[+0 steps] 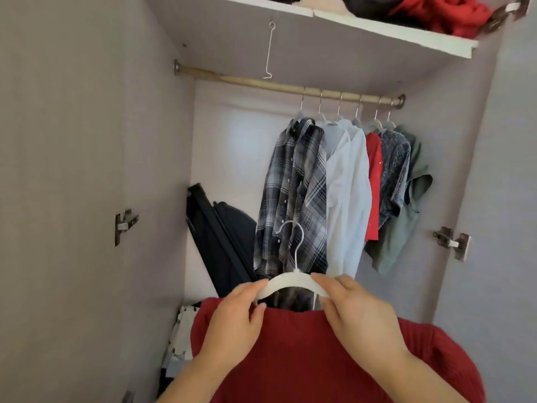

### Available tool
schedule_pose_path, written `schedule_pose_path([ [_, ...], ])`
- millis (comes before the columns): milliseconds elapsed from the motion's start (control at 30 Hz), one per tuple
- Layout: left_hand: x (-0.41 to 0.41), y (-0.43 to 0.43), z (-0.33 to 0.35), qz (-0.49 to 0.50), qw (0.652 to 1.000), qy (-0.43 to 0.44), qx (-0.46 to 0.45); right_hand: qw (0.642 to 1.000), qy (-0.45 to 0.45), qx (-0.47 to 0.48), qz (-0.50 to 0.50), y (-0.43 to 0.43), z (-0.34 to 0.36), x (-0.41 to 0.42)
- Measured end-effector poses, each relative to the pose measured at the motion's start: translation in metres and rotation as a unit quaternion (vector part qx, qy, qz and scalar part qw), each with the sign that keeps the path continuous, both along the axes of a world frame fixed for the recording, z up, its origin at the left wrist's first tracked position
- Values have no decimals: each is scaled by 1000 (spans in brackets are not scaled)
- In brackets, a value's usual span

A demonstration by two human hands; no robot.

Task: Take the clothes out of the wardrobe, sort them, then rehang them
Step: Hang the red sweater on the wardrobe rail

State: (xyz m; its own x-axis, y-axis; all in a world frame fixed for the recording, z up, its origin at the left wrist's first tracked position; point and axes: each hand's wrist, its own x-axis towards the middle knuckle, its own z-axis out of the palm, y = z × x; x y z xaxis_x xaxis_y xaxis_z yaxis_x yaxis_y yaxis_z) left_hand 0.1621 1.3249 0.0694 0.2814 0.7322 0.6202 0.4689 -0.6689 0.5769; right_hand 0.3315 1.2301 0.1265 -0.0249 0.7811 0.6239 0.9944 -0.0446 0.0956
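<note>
A red knitted garment (305, 359) hangs on a white hanger (292, 282) that I hold up in front of the open wardrobe. My left hand (235, 318) pinches the hanger's left arm. My right hand (357, 309) pinches its right arm. The hanger's hook points up, below the rail (261, 84). On the right half of the rail hang several shirts: a grey plaid shirt (296, 196), a white shirt (348, 196), a red one (374, 184), a dark patterned one (393, 175) and a green one (406, 222).
The rail's left half is bare, with a thin wire hook (268, 50) dangling above it. A black bag (223, 237) leans in the wardrobe's lower left corner above patterned fabric (181, 335). Red and dark clothes (436, 13) lie on the top shelf. Door hinges sit on both side walls.
</note>
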Motion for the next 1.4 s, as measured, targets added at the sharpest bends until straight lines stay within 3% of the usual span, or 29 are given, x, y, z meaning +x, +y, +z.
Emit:
schedule_pose_path([
  [100,6,47,28,30,999,5,29,1000,3,-1,28,52,27,6],
  [400,20,207,129,76,990,-27,117,995,-61,65,-44,216,133,11],
  [767,26,348,237,93,968,-77,219,986,-18,144,-77,361,258,8],
  [1133,39,406,252,141,951,-58,270,976,18,213,-39,456,320,80],
  [1400,43,425,232,151,952,-42,261,983,-4,180,28,494,295,110],
])
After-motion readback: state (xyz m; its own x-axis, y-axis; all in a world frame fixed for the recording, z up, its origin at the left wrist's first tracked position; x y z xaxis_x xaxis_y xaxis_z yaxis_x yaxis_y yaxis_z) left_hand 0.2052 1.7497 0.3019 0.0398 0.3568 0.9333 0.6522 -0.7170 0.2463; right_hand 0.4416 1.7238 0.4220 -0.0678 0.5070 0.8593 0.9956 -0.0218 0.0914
